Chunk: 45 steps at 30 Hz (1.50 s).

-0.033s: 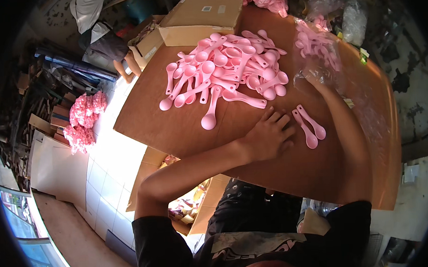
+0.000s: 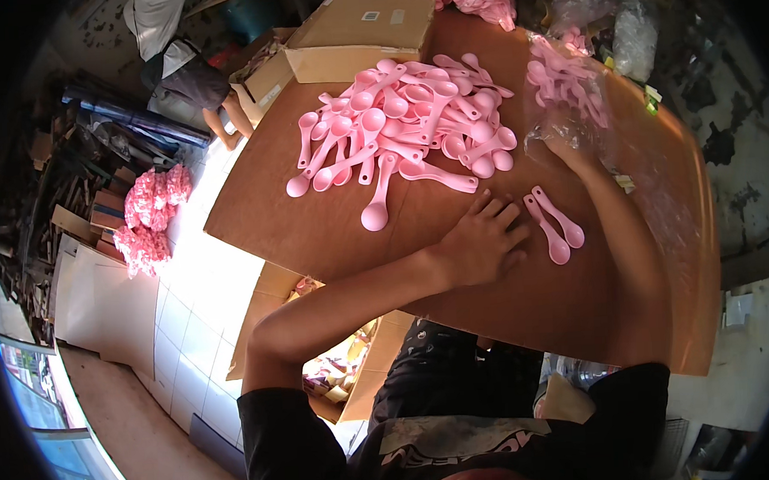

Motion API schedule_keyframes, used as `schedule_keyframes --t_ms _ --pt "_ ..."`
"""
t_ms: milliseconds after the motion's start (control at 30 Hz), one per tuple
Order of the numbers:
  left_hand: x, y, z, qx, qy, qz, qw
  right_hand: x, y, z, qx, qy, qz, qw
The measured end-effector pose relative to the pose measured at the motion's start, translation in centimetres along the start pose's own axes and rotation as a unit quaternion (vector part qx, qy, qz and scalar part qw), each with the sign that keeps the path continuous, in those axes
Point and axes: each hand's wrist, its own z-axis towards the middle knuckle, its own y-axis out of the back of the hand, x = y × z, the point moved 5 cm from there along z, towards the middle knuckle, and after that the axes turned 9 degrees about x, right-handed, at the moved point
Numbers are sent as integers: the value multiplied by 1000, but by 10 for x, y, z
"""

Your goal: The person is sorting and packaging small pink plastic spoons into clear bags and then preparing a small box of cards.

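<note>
Two hands (image 2: 483,244), two separate spoons (image 2: 559,248) (heap (image 2: 417,110) uncountable)

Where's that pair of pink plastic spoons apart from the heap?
In the head view, the two pink plastic spoons lie right of centre on the brown tabletop, between the bare left hand and right forearm.
</note>
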Motion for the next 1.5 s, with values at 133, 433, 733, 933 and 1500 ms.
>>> schedule_keyframes --t_ms 133,433,733,933,1500 --pt "-8 -3 13 9 -23 15 1000 -17 11 -52 0 14 47 999" --pt "-9 -2 13 30 -19 18 999 3 71 -126 -95 68 141 983" --pt "-22 22 38 82 27 -24 996 -62 76 -190 -64 -90 715 690" --pt "-19 12 88 69 -122 -44 989 -77 64 -202 -55 -129 848 512" --pt "-8 26 47 37 -66 -109 991 -66 73 -203 1 -72 889 453"
